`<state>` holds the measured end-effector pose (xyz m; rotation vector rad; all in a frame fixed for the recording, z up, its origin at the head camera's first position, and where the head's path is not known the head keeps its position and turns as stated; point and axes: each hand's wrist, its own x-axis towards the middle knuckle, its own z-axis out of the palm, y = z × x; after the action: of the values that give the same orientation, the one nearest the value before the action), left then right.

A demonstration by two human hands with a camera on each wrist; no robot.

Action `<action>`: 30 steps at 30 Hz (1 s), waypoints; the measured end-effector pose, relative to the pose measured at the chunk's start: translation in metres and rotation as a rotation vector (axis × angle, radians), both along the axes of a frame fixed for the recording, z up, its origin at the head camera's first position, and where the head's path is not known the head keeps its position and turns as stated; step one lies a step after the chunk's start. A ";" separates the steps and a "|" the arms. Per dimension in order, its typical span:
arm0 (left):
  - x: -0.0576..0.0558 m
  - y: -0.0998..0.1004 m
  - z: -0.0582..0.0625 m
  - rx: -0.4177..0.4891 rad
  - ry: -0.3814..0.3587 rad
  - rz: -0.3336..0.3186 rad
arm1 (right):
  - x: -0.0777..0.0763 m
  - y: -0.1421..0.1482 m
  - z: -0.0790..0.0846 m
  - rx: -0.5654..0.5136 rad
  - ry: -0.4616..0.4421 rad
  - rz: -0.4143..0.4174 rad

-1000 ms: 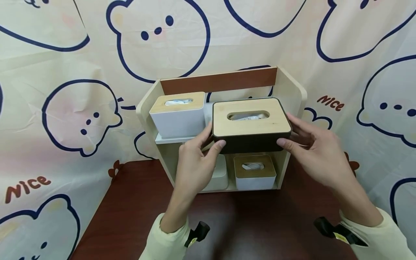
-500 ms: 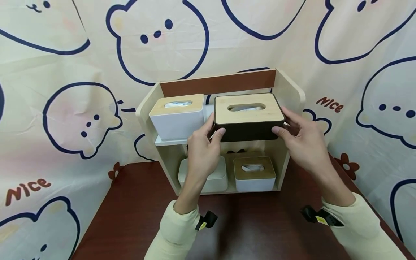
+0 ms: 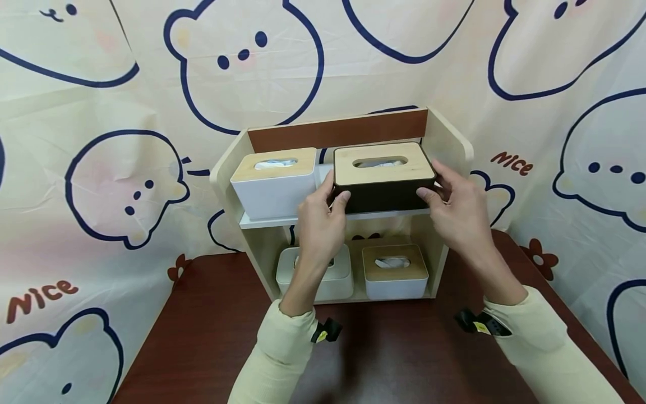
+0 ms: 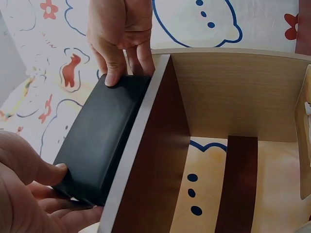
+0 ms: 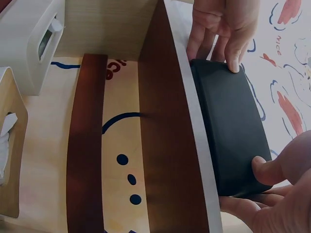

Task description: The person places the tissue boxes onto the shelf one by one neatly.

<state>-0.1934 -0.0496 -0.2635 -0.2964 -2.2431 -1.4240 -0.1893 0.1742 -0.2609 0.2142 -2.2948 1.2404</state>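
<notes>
Both hands grip a black tissue box (image 3: pixel 383 196) with a pale wooden lid, at the right side of the upper shelf (image 3: pixel 267 223). My left hand (image 3: pixel 321 227) holds its left end, thumb on the front face. At the other end, my right hand (image 3: pixel 460 210) has its thumb on the front and fingers at the side. In the left wrist view the dark front of the tissue box (image 4: pixel 104 136) lies along the shelf's pale edge, touching or very near it. The right wrist view shows the same tissue box (image 5: pixel 233 126) between both hands.
To its left on the upper shelf stands a white tissue box (image 3: pixel 275 196) with a wooden lid. Below are a pale tissue box (image 3: pixel 335 283), partly behind the left forearm, and a smaller wood-topped tissue box (image 3: pixel 396 280). The rack's right side panel (image 3: pixel 446 134) rises nearby.
The black tissue box has moved back and slightly left, from in front of the rack onto or just over the upper shelf. Both hands have moved with it, still gripping its ends.
</notes>
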 end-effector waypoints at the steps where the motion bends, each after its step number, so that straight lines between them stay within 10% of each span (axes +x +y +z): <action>1: -0.001 0.000 -0.001 -0.003 0.001 -0.002 | -0.001 0.000 0.000 0.002 -0.001 -0.005; 30: -0.014 0.002 -0.005 -0.059 -0.006 0.023 | -0.012 -0.003 -0.003 -0.004 -0.050 -0.013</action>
<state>-0.2073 -0.0472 -0.2685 -0.2854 -2.2889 -1.3507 -0.2009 0.1709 -0.2636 0.1684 -2.3327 1.2570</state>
